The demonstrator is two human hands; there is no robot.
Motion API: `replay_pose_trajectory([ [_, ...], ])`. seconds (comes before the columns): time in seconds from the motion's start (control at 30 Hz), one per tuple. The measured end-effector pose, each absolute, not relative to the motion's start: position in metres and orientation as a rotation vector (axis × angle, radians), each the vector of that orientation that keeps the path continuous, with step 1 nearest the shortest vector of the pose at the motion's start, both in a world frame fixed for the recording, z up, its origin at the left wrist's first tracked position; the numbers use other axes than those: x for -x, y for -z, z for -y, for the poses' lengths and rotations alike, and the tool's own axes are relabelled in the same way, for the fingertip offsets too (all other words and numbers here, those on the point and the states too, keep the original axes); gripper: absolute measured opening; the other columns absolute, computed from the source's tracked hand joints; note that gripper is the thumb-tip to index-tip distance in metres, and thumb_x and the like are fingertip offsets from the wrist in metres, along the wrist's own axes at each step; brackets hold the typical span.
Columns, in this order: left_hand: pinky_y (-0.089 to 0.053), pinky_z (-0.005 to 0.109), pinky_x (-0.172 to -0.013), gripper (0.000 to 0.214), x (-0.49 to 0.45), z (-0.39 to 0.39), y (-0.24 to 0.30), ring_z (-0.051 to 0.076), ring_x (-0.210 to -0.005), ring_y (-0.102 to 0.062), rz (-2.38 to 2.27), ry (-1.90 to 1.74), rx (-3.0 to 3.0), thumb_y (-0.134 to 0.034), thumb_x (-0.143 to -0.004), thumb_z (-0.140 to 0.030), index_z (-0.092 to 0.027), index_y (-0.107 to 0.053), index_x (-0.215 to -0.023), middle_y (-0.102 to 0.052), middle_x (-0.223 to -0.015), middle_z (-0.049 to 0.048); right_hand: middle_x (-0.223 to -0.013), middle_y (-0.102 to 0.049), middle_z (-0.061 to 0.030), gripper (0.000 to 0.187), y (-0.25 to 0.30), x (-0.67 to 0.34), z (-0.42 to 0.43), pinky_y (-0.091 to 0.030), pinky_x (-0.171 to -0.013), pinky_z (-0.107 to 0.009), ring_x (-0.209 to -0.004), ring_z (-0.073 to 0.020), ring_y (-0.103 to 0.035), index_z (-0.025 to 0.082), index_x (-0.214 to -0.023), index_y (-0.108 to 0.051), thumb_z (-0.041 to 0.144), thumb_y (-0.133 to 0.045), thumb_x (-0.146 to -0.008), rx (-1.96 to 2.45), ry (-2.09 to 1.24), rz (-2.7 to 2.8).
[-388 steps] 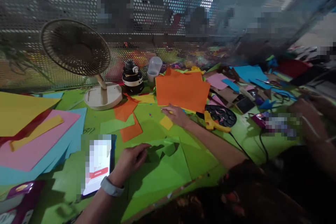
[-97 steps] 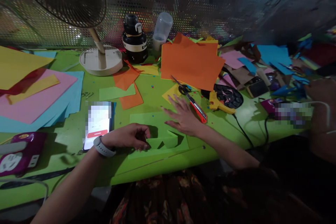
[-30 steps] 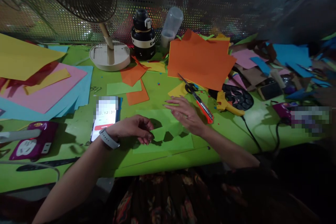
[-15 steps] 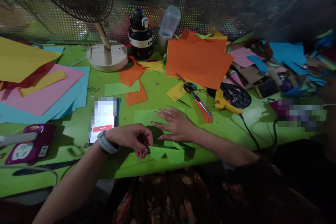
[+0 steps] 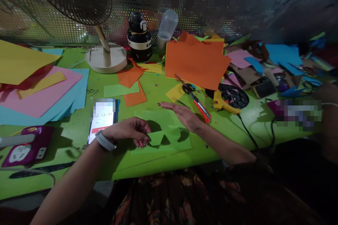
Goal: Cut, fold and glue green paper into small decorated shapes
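A green paper sheet [image 5: 158,119] lies flat near the front edge of the green table [image 5: 79,137], with a smaller folded green piece [image 5: 163,136] standing up on it. My left hand [image 5: 129,133], with a grey watch on the wrist, pinches the left end of the folded piece. Fingers stretched out, my right hand [image 5: 185,115] rests flat on the sheet's right part. Orange-handled scissors [image 5: 196,100] lie just right of that hand.
A phone [image 5: 101,121] lies left of the sheet. At the back stand a fan [image 5: 105,58], a black bottle [image 5: 138,38] and a clear cup [image 5: 166,26]. Orange sheets [image 5: 195,63], pink and blue paper [image 5: 39,98], a yellow glue gun [image 5: 224,103] and another person's arm [image 5: 327,112] surround the spot.
The folded green piece and sheet have shifted slightly back from the table edge. My right hand slid rightward and flattened along the sheet; my left hand keeps its pinch.
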State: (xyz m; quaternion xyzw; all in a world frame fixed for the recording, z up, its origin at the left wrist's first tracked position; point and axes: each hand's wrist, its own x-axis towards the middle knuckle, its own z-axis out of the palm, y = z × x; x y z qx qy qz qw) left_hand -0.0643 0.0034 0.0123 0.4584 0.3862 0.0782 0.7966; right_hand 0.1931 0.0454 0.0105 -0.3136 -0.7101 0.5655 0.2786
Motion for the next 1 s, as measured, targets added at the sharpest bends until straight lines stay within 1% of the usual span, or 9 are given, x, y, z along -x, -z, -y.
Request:
replay_pose_trajectory([
  [0.13,-0.054,0.02,-0.053,0.022,0.062,-0.006,-0.014,0.013,-0.059,-0.069,-0.876,-0.262,-0.951,-0.077,-0.069,-0.024,-0.015,-0.063,-0.083,-0.072,-0.071,0.0043,-0.146,-0.042,0.0045,0.041,-0.02,-0.193,-0.039,-0.022,-0.113,-0.053,-0.139,-0.021,-0.028,0.037,-0.125,-0.057,0.048,-0.028,-0.098,0.79,-1.43,1.989],
  [0.3,-0.053,0.02,-0.053,0.024,0.061,-0.006,-0.014,0.013,-0.058,-0.068,-0.93,-0.332,-0.889,-0.077,-0.067,-0.023,-0.015,-0.063,-0.084,-0.072,-0.071,0.0041,-0.15,-0.034,0.0027,0.043,-0.022,-0.189,-0.026,-0.011,-0.114,-0.055,-0.143,-0.0249,-0.014,0.036,-0.127,-0.056,0.055,-0.037,-0.094,0.741,-0.998,2.341],
  [0.4,-0.054,0.021,-0.054,0.025,0.061,-0.006,-0.013,0.013,-0.059,-0.068,-0.94,-0.333,-0.876,-0.078,-0.067,-0.022,-0.015,-0.062,-0.085,-0.073,-0.073,0.0045,-0.152,-0.031,0.0016,0.042,-0.023,-0.188,-0.022,0.0,-0.114,-0.058,-0.143,-0.0277,-0.01,0.035,-0.127,-0.057,0.053,-0.042,-0.092,0.704,-0.726,2.46],
  [0.5,-0.054,0.021,-0.056,0.023,0.062,-0.007,-0.012,0.013,-0.06,-0.068,-0.949,-0.339,-0.879,-0.076,-0.068,-0.022,-0.015,-0.062,-0.085,-0.073,-0.073,0.0049,-0.152,-0.029,0.0039,0.041,-0.027,-0.191,-0.023,0.003,-0.114,-0.058,-0.143,-0.0281,-0.012,0.037,-0.128,-0.055,0.051,-0.043,-0.092,0.7,-0.62,2.449],
  [0.63,-0.053,0.021,-0.058,0.019,0.065,-0.006,-0.013,0.012,-0.063,-0.068,-0.952,-0.324,-0.923,-0.074,-0.072,-0.023,-0.015,-0.062,-0.085,-0.073,-0.074,0.005,-0.146,-0.04,0.002,0.034,-0.033,-0.196,-0.03,-0.006,-0.114,-0.058,-0.139,-0.0272,-0.024,0.037,-0.122,-0.06,0.046,-0.047,-0.092,0.722,-0.634,2.32],
  [0.73,-0.054,0.023,-0.061,0.019,0.067,-0.003,-0.016,0.013,-0.066,-0.069,-0.87,-0.253,-0.992,-0.074,-0.073,-0.024,-0.015,-0.063,-0.086,-0.074,-0.077,0.0059,-0.118,-0.062,-0.0036,0.023,-0.03,-0.199,-0.037,-0.032,-0.105,-0.052,-0.119,-0.0227,-0.049,0.03,-0.106,-0.067,0.04,-0.054,-0.091,0.842,-0.722,2.099],
  [0.8,-0.055,0.024,-0.064,0.019,0.067,0.0,-0.019,0.014,-0.069,-0.07,-0.811,-0.208,-1.032,-0.073,-0.075,-0.026,-0.015,-0.065,-0.088,-0.074,-0.08,0.0066,-0.094,-0.066,-0.0036,0.02,-0.023,-0.199,-0.04,-0.046,-0.087,-0.041,-0.095,-0.0189,-0.059,0.024,-0.092,-0.068,0.041,-0.057,-0.089,0.958,-0.81,2.018],
  [0.87,-0.056,0.026,-0.067,0.018,0.067,0.001,-0.022,0.015,-0.073,-0.07,-0.788,-0.178,-1.065,-0.071,-0.077,-0.028,-0.016,-0.067,-0.09,-0.074,-0.084,0.0077,-0.079,-0.063,-0.0031,0.031,-0.013,-0.197,-0.04,-0.047,-0.072,-0.034,-0.077,-0.0168,-0.057,0.02,-0.079,-0.064,0.047,-0.055,-0.089,1.036,-0.851,2.08],
  [1.0,-0.056,0.025,-0.065,0.017,0.071,0.001,-0.026,0.015,-0.07,-0.07,-0.806,-0.164,-1.109,-0.068,-0.079,-0.032,-0.018,-0.07,-0.089,-0.075,-0.085,0.0081,-0.062,-0.054,-0.002,0.054,0.003,-0.191,-0.034,-0.041,-0.065,-0.032,-0.062,-0.0156,-0.049,0.019,-0.06,-0.055,0.066,-0.046,-0.084,1.088,-0.837,2.269],
])
